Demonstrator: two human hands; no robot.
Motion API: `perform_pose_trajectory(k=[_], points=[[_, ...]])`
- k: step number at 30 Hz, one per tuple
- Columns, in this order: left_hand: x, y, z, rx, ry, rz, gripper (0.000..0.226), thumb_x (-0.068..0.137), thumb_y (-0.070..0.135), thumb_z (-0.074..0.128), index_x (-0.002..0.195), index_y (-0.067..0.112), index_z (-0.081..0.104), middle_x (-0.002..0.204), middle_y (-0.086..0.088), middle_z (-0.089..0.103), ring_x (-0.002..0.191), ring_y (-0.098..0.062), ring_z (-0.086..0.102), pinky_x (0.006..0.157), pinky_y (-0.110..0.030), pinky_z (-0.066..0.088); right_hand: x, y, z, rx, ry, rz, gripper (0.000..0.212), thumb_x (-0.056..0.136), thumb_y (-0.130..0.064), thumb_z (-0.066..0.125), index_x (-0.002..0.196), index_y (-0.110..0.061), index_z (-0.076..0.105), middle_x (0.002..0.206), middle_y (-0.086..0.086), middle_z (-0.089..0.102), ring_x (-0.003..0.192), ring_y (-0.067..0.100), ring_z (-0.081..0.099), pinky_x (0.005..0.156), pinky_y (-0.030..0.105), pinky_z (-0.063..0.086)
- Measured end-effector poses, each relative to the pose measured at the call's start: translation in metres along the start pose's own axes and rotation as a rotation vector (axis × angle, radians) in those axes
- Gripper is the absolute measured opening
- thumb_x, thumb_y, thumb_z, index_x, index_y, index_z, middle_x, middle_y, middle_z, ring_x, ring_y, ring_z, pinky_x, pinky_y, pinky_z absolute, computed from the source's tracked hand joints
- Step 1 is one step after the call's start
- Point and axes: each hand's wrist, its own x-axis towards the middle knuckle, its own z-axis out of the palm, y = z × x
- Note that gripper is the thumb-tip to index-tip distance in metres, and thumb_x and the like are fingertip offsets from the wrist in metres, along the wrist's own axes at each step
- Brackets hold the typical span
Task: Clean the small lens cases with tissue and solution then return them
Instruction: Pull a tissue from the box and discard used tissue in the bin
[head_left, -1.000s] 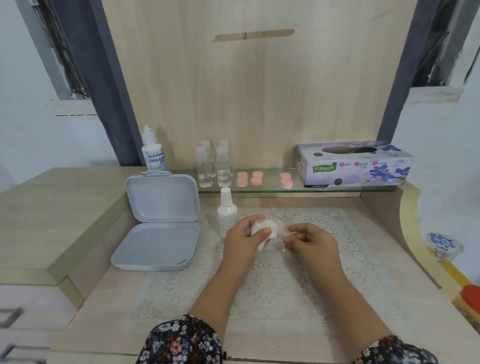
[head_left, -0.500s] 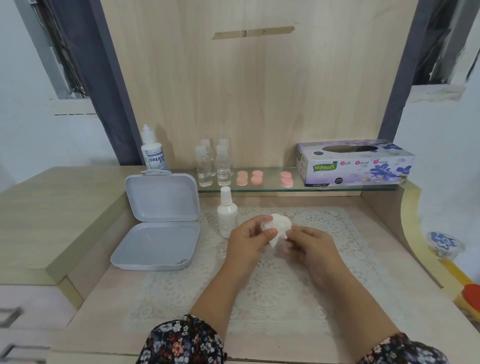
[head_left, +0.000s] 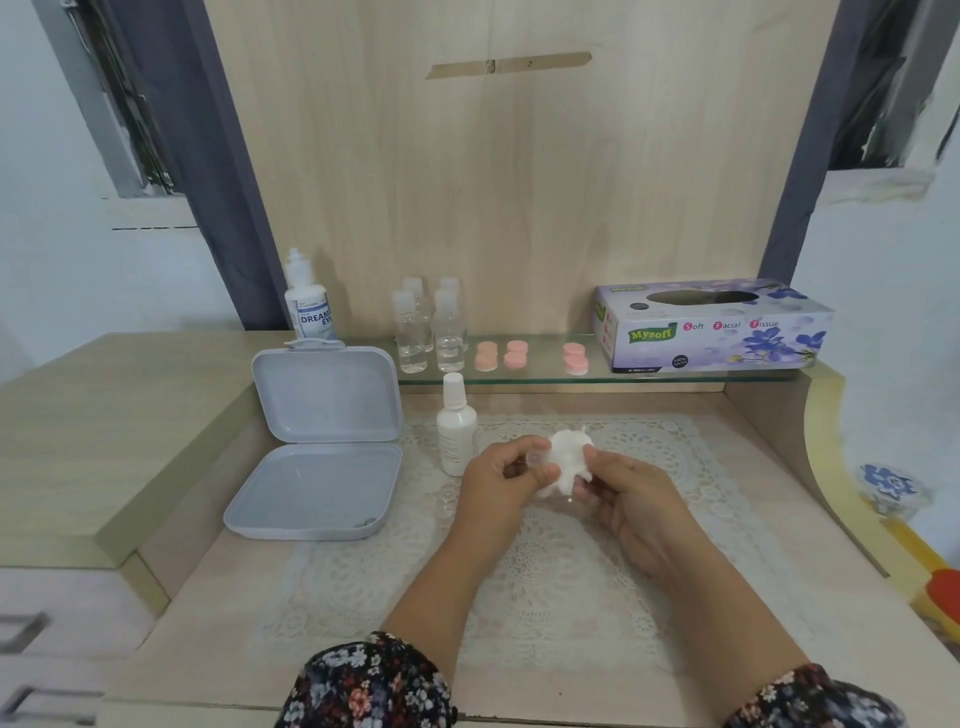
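My left hand (head_left: 498, 478) pinches a small clear lens case (head_left: 535, 459) over the lace mat (head_left: 519, 582). My right hand (head_left: 634, 493) grips a crumpled white tissue (head_left: 569, 456) and holds it against the case. Several pink lens cases (head_left: 516, 354) lie on the glass shelf (head_left: 675, 375) behind. A white spray bottle (head_left: 456, 426) stands just left of my left hand. The solution bottle (head_left: 309, 306) stands at the back left.
An open grey plastic box (head_left: 322, 431) lies to the left of the mat. Several small clear bottles (head_left: 431, 332) and a purple tissue box (head_left: 711, 327) stand on the shelf. A raised wooden ledge borders the left side, a curved rim the right.
The tissue has passed from my left fingers toward my right hand. The small clear case now shows between my left fingertips. Both hands stay over the same spot.
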Motion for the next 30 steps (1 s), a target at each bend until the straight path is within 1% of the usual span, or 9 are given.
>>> perform_pose_trajectory(k=[4,7,12,17,19,22,24,26,30], points=[[0.001,0.000,-0.001,0.036,0.006,0.025,0.022,0.080,0.003,0.073,0.095,0.020,0.071,0.088,-0.003,0.064,0.082,-0.010,0.060,0.080,-0.026,0.053,0.000,0.003,0.000,-0.085,0.022,-0.112,0.014,0.090,-0.008,0.061,0.096,0.002,0.070,0.079,0.015,0.067,0.067,0.016,0.065,0.062,0.019,0.057],[0.000,0.000,0.000,0.063,0.002,0.050,0.024,0.079,0.002,0.073,0.093,0.022,0.071,0.088,0.000,0.060,0.080,-0.007,0.056,0.078,-0.023,0.051,0.000,0.001,0.002,0.001,-0.010,-0.024,0.019,0.096,-0.008,0.053,0.098,0.005,0.066,0.081,0.015,0.069,0.072,0.020,0.065,0.064,0.023,0.059],[0.001,0.001,-0.002,0.074,0.071,0.041,0.023,0.081,0.001,0.071,0.098,0.017,0.070,0.085,0.000,0.061,0.076,-0.004,0.057,0.070,-0.017,0.049,-0.003,-0.001,0.004,-0.017,-0.028,0.046,0.018,0.096,-0.003,0.051,0.097,0.010,0.063,0.073,0.015,0.068,0.060,0.016,0.065,0.058,0.023,0.059],[-0.001,0.004,-0.003,0.120,0.041,0.052,0.024,0.081,0.000,0.071,0.091,0.022,0.070,0.068,0.011,0.054,0.062,0.003,0.049,0.068,-0.013,0.047,0.002,-0.001,-0.003,-0.028,0.105,-0.109,0.015,0.093,-0.005,0.057,0.092,0.007,0.066,0.085,0.020,0.066,0.066,0.019,0.066,0.061,0.022,0.058],[-0.002,0.004,-0.002,0.118,0.020,0.052,0.025,0.082,-0.001,0.069,0.089,0.023,0.070,0.062,0.018,0.055,0.061,0.005,0.050,0.071,-0.013,0.048,0.004,-0.003,-0.008,-0.188,0.165,-0.197,0.014,0.093,-0.008,0.058,0.091,-0.002,0.070,0.088,0.016,0.069,0.070,0.020,0.067,0.069,0.026,0.059],[-0.001,0.006,-0.003,0.106,0.006,0.045,0.027,0.084,-0.002,0.067,0.088,0.024,0.069,0.059,0.022,0.058,0.062,0.006,0.051,0.071,-0.012,0.048,0.005,-0.015,-0.009,-0.617,0.200,-0.341,0.017,0.092,-0.013,0.059,0.093,-0.024,0.072,0.088,0.000,0.073,0.076,0.017,0.069,0.076,0.029,0.056],[0.000,0.006,-0.005,0.105,0.008,0.037,0.028,0.084,-0.002,0.067,0.089,0.026,0.070,0.061,0.019,0.059,0.065,0.004,0.054,0.073,-0.015,0.050,0.005,-0.027,-0.004,-0.897,0.118,-0.424,0.019,0.092,-0.018,0.060,0.096,-0.031,0.072,0.087,-0.011,0.071,0.079,0.009,0.067,0.074,0.023,0.052],[0.001,0.004,-0.005,0.102,0.012,0.031,0.029,0.083,-0.001,0.068,0.090,0.027,0.070,0.069,0.013,0.060,0.071,-0.003,0.056,0.076,-0.019,0.051,0.007,-0.038,0.003,-1.191,-0.015,-0.480,0.019,0.092,-0.023,0.060,0.104,-0.029,0.074,0.093,-0.017,0.069,0.083,0.002,0.062,0.071,0.013,0.044],[0.002,0.001,-0.005,0.083,-0.001,0.029,0.027,0.084,-0.002,0.067,0.101,0.017,0.072,0.080,0.004,0.065,0.076,-0.006,0.058,0.074,-0.018,0.049,0.008,-0.060,0.024,-1.578,-0.276,-0.478,0.016,0.089,-0.020,0.063,0.097,-0.022,0.076,0.090,-0.015,0.067,0.085,0.006,0.061,0.083,0.029,0.051]])
